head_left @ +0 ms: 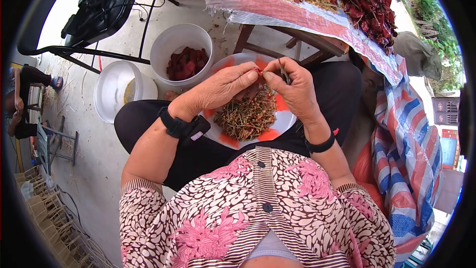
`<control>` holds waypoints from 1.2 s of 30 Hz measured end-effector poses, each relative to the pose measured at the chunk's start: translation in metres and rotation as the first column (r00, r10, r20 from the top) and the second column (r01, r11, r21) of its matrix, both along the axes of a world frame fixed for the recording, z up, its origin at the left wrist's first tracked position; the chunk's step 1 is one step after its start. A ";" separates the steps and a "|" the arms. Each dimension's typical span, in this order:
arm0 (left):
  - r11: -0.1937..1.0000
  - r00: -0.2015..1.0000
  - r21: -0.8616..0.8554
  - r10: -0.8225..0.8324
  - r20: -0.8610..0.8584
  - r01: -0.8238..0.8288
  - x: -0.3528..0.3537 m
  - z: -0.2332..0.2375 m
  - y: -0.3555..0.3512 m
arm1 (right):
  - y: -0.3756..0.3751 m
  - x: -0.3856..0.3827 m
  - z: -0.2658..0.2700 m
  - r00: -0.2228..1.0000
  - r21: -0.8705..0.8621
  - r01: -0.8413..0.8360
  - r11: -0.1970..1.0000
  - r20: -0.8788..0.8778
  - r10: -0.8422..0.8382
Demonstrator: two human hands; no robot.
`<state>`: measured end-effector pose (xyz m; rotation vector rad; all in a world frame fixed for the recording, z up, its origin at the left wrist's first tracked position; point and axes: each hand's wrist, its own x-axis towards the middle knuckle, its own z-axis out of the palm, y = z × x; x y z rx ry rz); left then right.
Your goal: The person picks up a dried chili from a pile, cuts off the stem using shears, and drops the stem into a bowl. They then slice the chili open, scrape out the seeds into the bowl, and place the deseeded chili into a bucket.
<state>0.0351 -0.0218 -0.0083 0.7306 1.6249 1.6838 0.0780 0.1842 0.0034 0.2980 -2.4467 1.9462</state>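
- We are pinching a dried chili (pixel 257 71) with the fingers of left hand (pixel 223 89) and right hand (pixel 293 89).
- It is looking light and brittle to us; gripping gently at its stem end is seeming safest.

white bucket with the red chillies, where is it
In the head view the white bucket stands on the floor at front left, just beyond the plate on the lap, beside a second white tub.

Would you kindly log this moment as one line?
left hand: pinching chili | right hand: pinching chili | plate: stems piled | bucket: red chilies
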 end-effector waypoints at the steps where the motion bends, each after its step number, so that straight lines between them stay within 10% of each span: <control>1: 1.000 1.000 -0.010 0.017 -0.008 -0.017 0.000 -0.001 0.001 | 0.000 0.000 0.001 0.999 -0.055 0.018 0.998 0.052 -0.016; 8: 0.986 0.995 0.130 0.101 0.025 -0.104 -0.003 -0.008 0.006 | 0.000 -0.004 -0.001 0.994 -0.059 0.045 0.997 0.098 -0.039; 14: 0.962 0.982 0.211 0.154 0.111 -0.175 -0.007 -0.004 0.000 | 0.001 0.007 0.030 0.998 0.478 0.055 0.877 -0.060 -0.030; 20: 0.959 0.981 0.204 0.190 0.048 -0.196 -0.006 -0.003 0.001 | 0.001 0.007 0.022 0.996 0.318 0.092 0.944 -0.025 -0.088; 36: 0.966 0.948 0.023 0.258 -0.185 -0.258 -0.001 -0.014 0.005 | -0.013 0.011 0.017 0.976 0.601 0.200 0.774 -0.190 -0.105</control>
